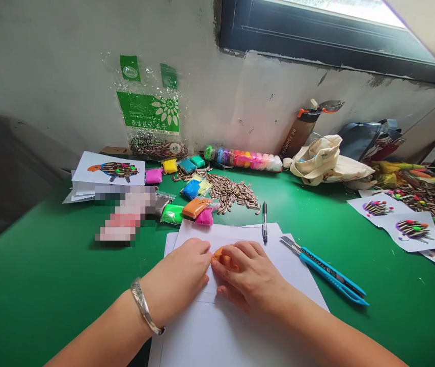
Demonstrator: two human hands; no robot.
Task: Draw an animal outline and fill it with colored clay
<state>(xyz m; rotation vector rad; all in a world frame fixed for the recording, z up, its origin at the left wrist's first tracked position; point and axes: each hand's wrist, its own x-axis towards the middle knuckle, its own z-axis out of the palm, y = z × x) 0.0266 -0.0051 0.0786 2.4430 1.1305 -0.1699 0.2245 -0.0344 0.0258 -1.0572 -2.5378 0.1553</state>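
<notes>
Table (68,275): green, filling the foreground, wall at twelve o'clock. All bearings are taken from the clay, twelve towards the wall, unless stated otherwise.

Paper (217,331): white, several sheets overlapping, lying beneath both hands.

Right hand (257,275): four o'clock, palm down. Its bent fingers arch over the clay and touch it. Whether they clamp it or only press cannot be told.

Left hand (182,267): between eight and nine, fingertips bunched at the near-side edge of the clay. Contact appears likely; a grip cannot be confirmed.

Knife (334,278): blue-handled, three o'clock, beyond the right hand and untouched. Blade end points to ten, reaching the edge of the paper.

Seeds (233,192): striped, loose pile, twelve o'clock, beyond the far edge of the paper.

Orange packet (196,208): eleven o'clock, among other coloured packets.

Pen (265,223): two o'clock, long axis twelve to six, lying across the paper's far edge.

Clay (217,253): orange, on the paper between the hands. It lies at ten o'clock from the right hand and two from the left. The right hand is judged nearer, covering most of it. Its long axis cannot be determined; fingers hide the outline.
</notes>
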